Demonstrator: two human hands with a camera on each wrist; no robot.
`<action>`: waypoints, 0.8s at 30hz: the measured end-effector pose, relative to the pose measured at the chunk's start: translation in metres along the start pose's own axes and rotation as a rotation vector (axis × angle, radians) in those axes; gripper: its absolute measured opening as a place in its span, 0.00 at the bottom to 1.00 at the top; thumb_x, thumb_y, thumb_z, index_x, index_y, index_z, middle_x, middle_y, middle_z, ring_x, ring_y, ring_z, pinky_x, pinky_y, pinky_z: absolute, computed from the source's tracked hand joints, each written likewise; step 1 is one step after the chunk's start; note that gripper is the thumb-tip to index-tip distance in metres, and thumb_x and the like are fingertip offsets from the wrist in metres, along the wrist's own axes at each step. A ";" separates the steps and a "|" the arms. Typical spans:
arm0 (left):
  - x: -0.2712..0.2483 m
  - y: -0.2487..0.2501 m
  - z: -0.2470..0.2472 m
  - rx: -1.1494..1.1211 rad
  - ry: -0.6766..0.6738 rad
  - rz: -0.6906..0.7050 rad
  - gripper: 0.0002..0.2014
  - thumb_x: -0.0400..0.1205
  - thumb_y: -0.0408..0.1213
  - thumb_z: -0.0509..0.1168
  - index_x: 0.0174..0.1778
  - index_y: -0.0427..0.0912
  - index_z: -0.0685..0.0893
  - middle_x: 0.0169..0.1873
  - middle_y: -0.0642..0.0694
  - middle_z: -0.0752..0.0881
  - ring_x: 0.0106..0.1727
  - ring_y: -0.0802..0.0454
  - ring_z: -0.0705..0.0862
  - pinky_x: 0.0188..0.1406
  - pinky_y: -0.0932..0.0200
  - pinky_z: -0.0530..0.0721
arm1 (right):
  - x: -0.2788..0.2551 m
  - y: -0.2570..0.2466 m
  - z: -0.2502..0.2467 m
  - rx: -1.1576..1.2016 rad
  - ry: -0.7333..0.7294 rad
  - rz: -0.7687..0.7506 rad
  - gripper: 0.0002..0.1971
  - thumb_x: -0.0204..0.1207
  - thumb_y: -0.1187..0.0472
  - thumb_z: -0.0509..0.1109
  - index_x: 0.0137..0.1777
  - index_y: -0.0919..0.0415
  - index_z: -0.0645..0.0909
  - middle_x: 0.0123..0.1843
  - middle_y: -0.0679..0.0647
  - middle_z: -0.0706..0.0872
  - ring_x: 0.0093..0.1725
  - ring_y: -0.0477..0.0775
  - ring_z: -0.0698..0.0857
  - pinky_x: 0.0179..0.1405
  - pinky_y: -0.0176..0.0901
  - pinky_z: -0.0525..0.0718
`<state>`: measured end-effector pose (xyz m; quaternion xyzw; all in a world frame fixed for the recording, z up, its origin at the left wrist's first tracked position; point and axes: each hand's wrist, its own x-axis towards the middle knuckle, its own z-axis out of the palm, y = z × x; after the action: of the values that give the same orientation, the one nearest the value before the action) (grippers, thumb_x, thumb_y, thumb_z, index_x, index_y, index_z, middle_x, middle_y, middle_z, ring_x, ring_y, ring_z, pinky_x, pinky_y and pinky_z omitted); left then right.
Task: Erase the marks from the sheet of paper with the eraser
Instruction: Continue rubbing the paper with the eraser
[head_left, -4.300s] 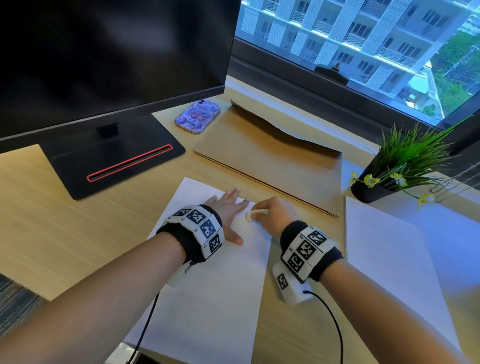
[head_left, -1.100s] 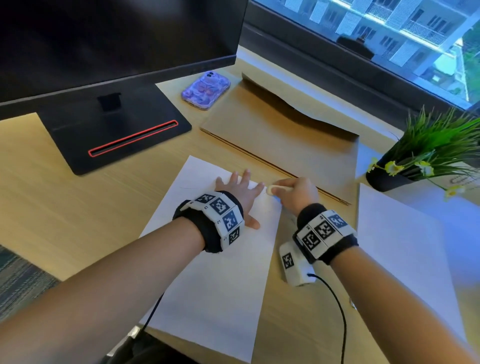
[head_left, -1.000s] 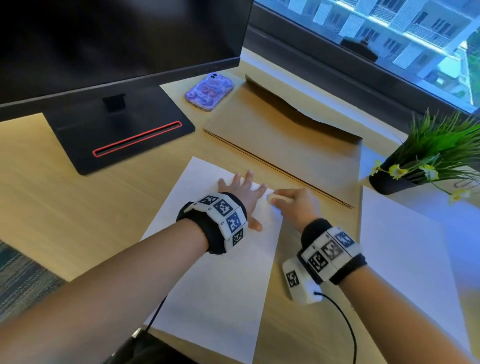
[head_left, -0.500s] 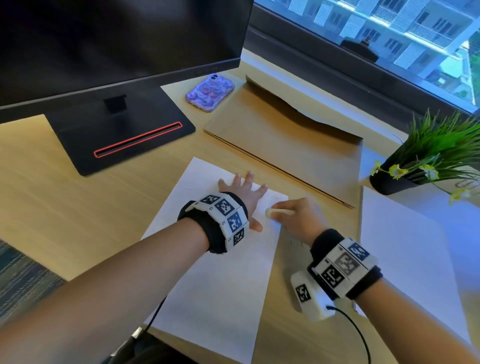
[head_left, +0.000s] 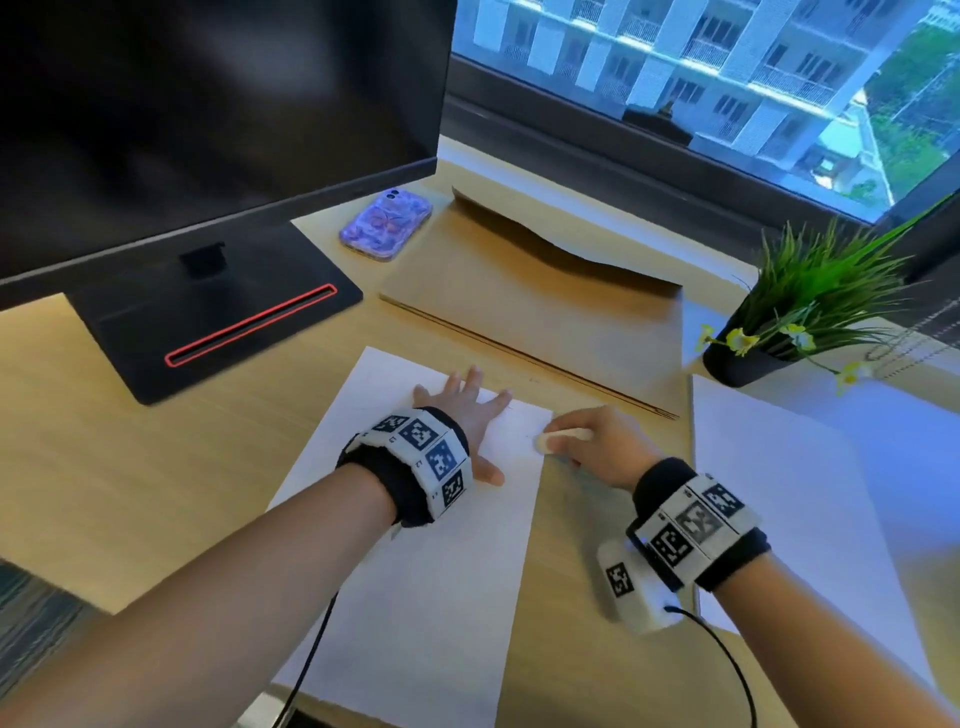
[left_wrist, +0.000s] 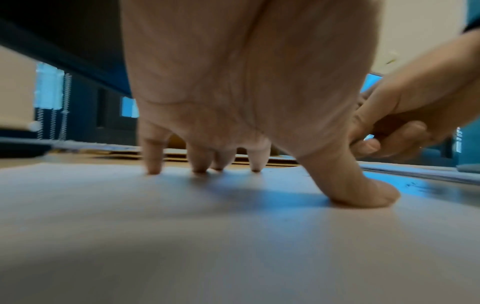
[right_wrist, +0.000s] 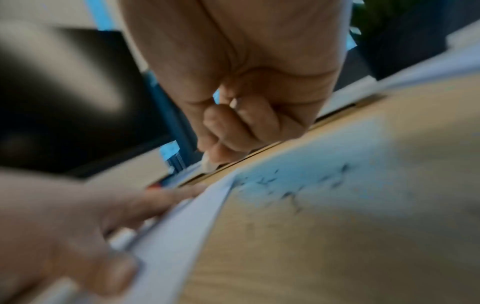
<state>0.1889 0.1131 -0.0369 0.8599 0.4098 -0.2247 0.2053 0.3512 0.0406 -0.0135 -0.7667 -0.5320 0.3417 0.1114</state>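
A white sheet of paper (head_left: 415, 597) lies on the wooden desk in front of me. My left hand (head_left: 467, 410) lies flat on its upper part with fingers spread, fingertips (left_wrist: 153, 169) and thumb pressing the sheet (left_wrist: 207, 236). My right hand (head_left: 597, 441) pinches a small white eraser (head_left: 548, 441) and holds its tip on the sheet's right edge near the top corner. In the right wrist view the eraser (right_wrist: 209, 163) sticks out below the curled fingers (right_wrist: 233, 127), with dark eraser crumbs (right_wrist: 293, 191) on the desk beside the paper edge (right_wrist: 182, 226). No marks are plain on the sheet.
A black monitor (head_left: 208, 104) on its stand (head_left: 208, 322) stands at the left rear. A purple phone (head_left: 387, 223) and a brown cardboard envelope (head_left: 535, 296) lie behind the sheet. A potted plant (head_left: 810, 306) stands at right, above a second white sheet (head_left: 789, 493).
My right hand has drawn the eraser back toward me along the sheet's right edge, from the top corner. The left hand has stayed pressed flat on the paper.
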 end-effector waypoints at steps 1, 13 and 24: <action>-0.001 -0.003 0.000 0.001 0.003 0.016 0.53 0.74 0.60 0.69 0.82 0.55 0.37 0.82 0.42 0.33 0.83 0.40 0.39 0.77 0.31 0.52 | -0.003 0.003 0.000 0.196 0.050 0.041 0.10 0.82 0.58 0.64 0.59 0.57 0.83 0.39 0.51 0.83 0.31 0.45 0.79 0.28 0.29 0.77; -0.005 -0.041 -0.020 -0.230 -0.009 0.099 0.48 0.80 0.31 0.67 0.83 0.53 0.36 0.83 0.52 0.46 0.77 0.46 0.68 0.55 0.64 0.75 | -0.020 -0.050 0.070 1.814 -0.110 0.243 0.17 0.87 0.52 0.53 0.43 0.63 0.75 0.47 0.63 0.87 0.51 0.59 0.84 0.51 0.47 0.81; -0.001 -0.046 -0.016 -0.211 -0.038 0.091 0.47 0.81 0.25 0.63 0.82 0.53 0.34 0.83 0.53 0.42 0.79 0.50 0.65 0.65 0.61 0.73 | -0.002 -0.031 0.063 1.611 0.597 0.233 0.18 0.87 0.55 0.52 0.69 0.67 0.70 0.44 0.54 0.81 0.43 0.49 0.81 0.46 0.39 0.79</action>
<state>0.1554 0.1481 -0.0313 0.8467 0.3878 -0.1871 0.3126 0.2875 0.0398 -0.0425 -0.5614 0.0055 0.4082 0.7199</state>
